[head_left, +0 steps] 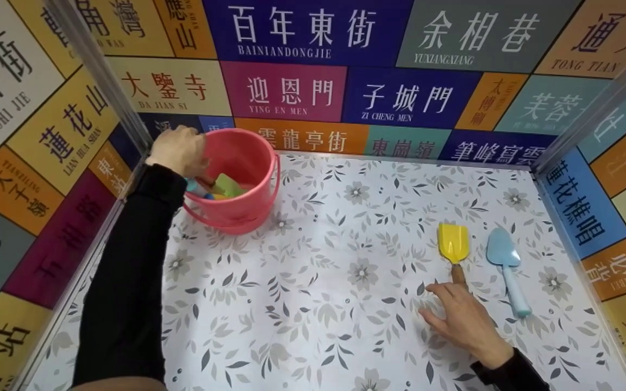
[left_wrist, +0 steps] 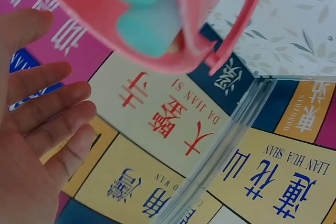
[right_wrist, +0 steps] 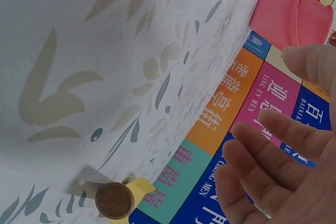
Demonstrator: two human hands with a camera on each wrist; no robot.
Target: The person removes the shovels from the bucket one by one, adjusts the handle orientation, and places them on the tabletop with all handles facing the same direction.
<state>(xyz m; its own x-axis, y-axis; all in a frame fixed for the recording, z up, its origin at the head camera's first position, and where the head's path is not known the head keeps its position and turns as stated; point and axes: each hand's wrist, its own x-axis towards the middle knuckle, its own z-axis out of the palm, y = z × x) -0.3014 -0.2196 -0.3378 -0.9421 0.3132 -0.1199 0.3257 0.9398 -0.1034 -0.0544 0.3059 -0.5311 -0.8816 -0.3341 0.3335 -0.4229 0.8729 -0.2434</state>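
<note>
A pink bucket (head_left: 242,209) stands at the back left, its handle hanging down at the side. Inside it lie a green piece (head_left: 228,185) and other colourful pieces; turquoise rounded ends (left_wrist: 142,27) show at its rim in the left wrist view. My left hand (head_left: 180,147) is over the bucket's left rim, fingers loosely spread and holding nothing. On the right lies a yellow toy shovel (head_left: 453,241) with a brown handle (head_left: 457,273). My right hand (head_left: 465,320) hovers close by that handle, its fingers relaxed with nothing in them. Beside it lies a light blue trowel (head_left: 503,250).
White cloth with a leaf pattern (head_left: 313,260) covers the table. Upright panels with colourful Chinese signs (head_left: 291,89) enclose it at the back, left and right. Clear corner strips (head_left: 109,81) join the panels.
</note>
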